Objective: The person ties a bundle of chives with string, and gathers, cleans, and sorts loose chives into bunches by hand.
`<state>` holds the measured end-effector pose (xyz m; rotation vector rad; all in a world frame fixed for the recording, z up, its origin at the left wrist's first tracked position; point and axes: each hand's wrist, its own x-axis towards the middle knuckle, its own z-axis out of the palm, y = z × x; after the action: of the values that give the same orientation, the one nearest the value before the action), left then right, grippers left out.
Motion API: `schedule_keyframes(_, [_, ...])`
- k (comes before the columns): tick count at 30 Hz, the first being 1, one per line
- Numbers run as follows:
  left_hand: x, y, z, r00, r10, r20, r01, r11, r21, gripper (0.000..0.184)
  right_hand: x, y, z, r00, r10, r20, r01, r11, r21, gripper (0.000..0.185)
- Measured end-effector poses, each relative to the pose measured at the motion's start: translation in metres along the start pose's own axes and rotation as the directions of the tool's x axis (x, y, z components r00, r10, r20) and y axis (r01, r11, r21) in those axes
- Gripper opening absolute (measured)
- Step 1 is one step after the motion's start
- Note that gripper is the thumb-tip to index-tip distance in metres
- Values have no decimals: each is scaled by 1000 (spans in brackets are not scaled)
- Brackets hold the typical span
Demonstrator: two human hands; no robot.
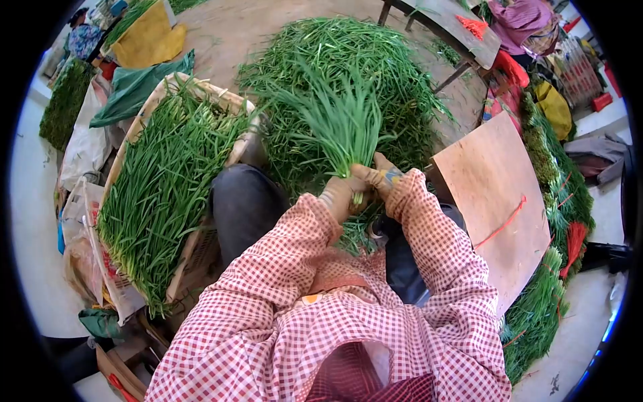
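Forearms angle inward, and here the left hand [337,195] grips the garlic chive bunch [346,130] low, right hand [376,179] curled against its base, leaves fanning away from the body.

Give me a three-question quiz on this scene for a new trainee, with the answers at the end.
1. True or false: the left hand and the right hand are both at the lower end of the green bunch.

2. What lies across the brown board?
A) a knife
B) a red strip
C) a yellow cloth

3. Fill in: the crate heaped with green stalks stands on the person's ____ side.

Key: 1 true; 2 B; 3 left.
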<state>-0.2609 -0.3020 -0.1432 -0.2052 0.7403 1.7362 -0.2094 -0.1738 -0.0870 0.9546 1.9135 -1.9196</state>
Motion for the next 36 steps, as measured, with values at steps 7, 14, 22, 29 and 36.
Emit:
schedule_keyframes(7, [-42,-2,27,918,211,-335,333,44,942,69,30,24,36,992,-36,-117,55,985,163,105])
schedule_keyframes(14, [-71,5,59,985,121,-120,160,-418,894,96,29,76,10,938,-342,-51,305,747,591,42])
schedule_keyframes(22, [-66,0,78,837,338,431,-390,-184,902,101,-23,47,-29,801,-454,-391,598,567,567,28])
schedule_keyframes(29, [-60,0,124,827,539,-159,-212,561,800,75,-13,67,-9,725,-619,-301,373,-15,928,41])
schedule_keyframes(36, [-11,22,57,780,621,78,-550,620,560,25,11,95,5,676,-734,-67,155,53,986,38])
